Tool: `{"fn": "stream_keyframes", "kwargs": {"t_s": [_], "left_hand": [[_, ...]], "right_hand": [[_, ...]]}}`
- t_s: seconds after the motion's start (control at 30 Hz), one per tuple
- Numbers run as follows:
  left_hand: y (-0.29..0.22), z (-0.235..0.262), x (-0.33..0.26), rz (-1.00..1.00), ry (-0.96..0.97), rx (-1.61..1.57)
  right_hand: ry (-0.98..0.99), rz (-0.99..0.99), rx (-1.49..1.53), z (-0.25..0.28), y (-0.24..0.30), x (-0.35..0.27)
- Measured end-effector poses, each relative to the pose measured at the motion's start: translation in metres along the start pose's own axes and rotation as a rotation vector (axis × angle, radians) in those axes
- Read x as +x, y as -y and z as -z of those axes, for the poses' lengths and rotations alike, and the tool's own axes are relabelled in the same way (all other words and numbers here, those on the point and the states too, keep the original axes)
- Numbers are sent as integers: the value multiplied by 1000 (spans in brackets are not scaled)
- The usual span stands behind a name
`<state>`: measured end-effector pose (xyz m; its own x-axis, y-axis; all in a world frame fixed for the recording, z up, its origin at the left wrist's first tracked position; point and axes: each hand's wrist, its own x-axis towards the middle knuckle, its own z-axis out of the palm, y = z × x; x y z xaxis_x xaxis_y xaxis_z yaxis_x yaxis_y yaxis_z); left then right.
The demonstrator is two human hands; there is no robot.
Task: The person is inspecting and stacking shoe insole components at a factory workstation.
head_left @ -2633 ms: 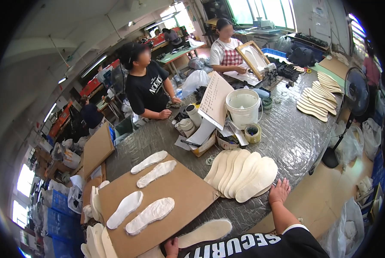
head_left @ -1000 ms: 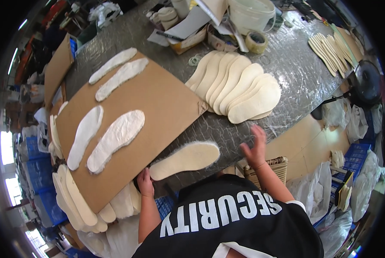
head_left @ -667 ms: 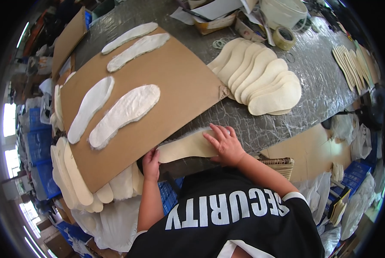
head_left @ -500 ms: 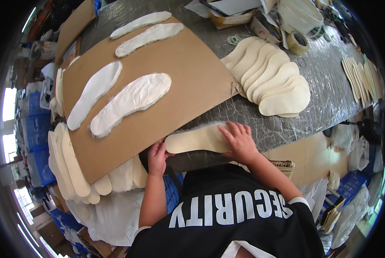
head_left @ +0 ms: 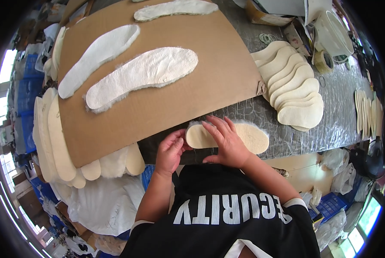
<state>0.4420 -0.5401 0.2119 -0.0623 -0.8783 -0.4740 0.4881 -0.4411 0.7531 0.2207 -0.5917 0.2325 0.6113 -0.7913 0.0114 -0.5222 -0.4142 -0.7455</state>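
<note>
Left hand (head_left: 170, 151) curled at front; right hand (head_left: 225, 142) spread flat.

Blocked above the hands: cardboard sheet (head_left: 158, 107) edge, centre frame.
Blocked right: fanned insole stack (head_left: 293, 92).
Free: bare table strip (head_left: 330, 129), right of centre.

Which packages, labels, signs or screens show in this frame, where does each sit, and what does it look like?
Cardboard box: far edge of the table, upper right; brown, open, mostly cut off.
White bucket: right of the box; round, white, tilted in the view.
Tape roll: in front of the bucket; small tan ring.
Blue crates: left, beyond the table; stacked, blue plastic.
No screens or signs show.
</note>
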Motion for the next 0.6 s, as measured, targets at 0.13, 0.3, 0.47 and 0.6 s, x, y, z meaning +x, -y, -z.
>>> {"fn": "stream_keyframes", "kwargs": {"t_s": [0.13, 0.3, 0.47, 0.6], "left_hand": [[-7, -18, -7, -18, 86, -97], [-23, -40, -12, 73, 126, -204], [-36, -61, -9, 144, 132, 54], [-40, -70, -3, 90, 145, 175]], "right_hand": [[5, -39, 274, 1, 1, 11], [-4, -41, 492, 18, 4, 5], [4, -20, 499, 31, 7, 1], [-50, -12, 509, 37, 5, -1]]}}
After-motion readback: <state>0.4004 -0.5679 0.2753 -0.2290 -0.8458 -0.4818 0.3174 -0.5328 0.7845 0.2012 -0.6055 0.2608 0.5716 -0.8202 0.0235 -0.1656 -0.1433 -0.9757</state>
